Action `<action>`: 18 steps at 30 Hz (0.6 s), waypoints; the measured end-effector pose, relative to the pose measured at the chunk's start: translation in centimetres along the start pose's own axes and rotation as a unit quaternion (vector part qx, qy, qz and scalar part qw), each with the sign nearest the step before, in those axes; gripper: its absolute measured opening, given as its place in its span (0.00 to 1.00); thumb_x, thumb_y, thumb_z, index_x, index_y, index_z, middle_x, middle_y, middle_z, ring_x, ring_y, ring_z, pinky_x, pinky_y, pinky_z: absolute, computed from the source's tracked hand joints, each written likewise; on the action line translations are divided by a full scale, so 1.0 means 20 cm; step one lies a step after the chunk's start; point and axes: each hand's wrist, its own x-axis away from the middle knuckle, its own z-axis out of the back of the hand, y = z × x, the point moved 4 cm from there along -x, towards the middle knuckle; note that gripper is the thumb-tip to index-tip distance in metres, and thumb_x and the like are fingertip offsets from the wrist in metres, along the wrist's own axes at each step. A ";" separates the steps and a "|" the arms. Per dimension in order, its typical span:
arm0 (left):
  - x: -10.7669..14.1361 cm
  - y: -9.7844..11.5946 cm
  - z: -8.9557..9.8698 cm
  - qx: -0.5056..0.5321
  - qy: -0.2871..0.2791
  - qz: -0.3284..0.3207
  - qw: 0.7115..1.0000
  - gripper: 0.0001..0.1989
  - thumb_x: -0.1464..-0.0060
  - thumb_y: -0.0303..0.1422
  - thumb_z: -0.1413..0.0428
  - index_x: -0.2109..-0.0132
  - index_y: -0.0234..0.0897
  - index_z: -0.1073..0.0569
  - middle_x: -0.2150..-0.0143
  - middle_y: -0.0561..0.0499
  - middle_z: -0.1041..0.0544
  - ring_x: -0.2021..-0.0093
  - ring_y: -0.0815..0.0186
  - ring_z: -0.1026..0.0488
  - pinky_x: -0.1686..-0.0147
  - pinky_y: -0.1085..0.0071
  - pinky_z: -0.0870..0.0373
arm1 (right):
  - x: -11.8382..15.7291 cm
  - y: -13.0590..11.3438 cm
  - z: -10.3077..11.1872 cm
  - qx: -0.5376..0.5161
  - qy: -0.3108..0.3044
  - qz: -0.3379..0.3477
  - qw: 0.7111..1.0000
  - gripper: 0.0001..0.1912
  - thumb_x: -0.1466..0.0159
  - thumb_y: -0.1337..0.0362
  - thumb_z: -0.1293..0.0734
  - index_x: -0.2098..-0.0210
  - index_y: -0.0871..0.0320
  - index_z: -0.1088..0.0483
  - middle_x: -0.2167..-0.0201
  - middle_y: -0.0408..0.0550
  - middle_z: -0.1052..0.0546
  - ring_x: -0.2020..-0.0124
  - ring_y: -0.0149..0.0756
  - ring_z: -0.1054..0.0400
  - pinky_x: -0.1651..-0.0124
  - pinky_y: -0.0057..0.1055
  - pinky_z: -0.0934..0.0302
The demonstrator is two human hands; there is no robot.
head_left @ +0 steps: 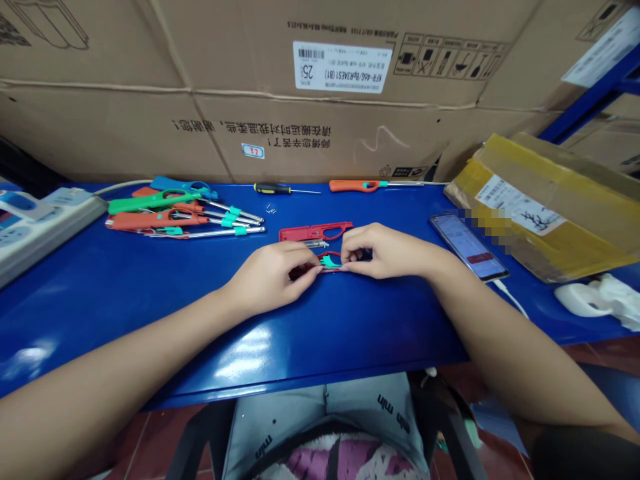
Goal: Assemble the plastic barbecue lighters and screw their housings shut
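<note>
A red lighter casing half is held low over the blue table between my two hands. My left hand pinches its left end, and the thumb and fingers of my right hand close on its right end. A green trigger piece sits in this casing half between my fingertips. Just beyond, the other red casing half lies on the table. A small silvery part rests between the two halves. My fingers cover much of the held casing.
Several orange, green and blue lighters lie piled at left near a power strip. Behind are small screws, a screwdriver and an orange lighter. At right lie a phone, a taped box and a white charger. Large cartons stand behind.
</note>
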 end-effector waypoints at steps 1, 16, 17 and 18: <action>0.00 0.00 0.00 0.000 -0.001 0.000 1.000 0.11 0.35 0.33 0.47 0.63 0.35 0.23 0.66 0.48 0.21 0.65 0.64 0.25 0.64 0.69 0.29 | 0.00 0.00 0.00 0.004 0.002 0.003 1.000 0.05 0.37 0.70 0.34 0.68 0.58 0.26 0.69 0.46 0.23 0.67 0.33 0.31 0.62 0.29 0.39; 0.00 0.00 0.00 0.003 0.001 -0.008 1.000 0.09 0.36 0.32 0.46 0.61 0.36 0.22 0.64 0.49 0.20 0.64 0.65 0.24 0.63 0.70 0.29 | 0.01 0.07 0.01 -0.058 -0.021 -0.085 0.994 0.07 0.36 0.62 0.31 0.63 0.60 0.24 0.68 0.45 0.23 0.69 0.31 0.32 0.65 0.28 0.39; 0.00 0.00 0.00 0.002 0.000 -0.009 1.000 0.08 0.36 0.32 0.46 0.61 0.36 0.22 0.64 0.49 0.20 0.64 0.64 0.24 0.63 0.70 0.29 | 0.01 0.07 0.01 -0.064 -0.023 -0.089 0.994 0.07 0.36 0.62 0.31 0.63 0.60 0.23 0.68 0.45 0.22 0.69 0.31 0.32 0.65 0.28 0.39; 0.00 0.00 0.00 0.001 0.000 -0.011 1.000 0.08 0.36 0.32 0.46 0.61 0.36 0.22 0.64 0.49 0.20 0.63 0.64 0.24 0.63 0.70 0.29 | 0.01 0.07 0.01 -0.068 -0.025 -0.091 0.993 0.07 0.37 0.62 0.31 0.63 0.59 0.23 0.68 0.45 0.22 0.69 0.31 0.33 0.65 0.28 0.39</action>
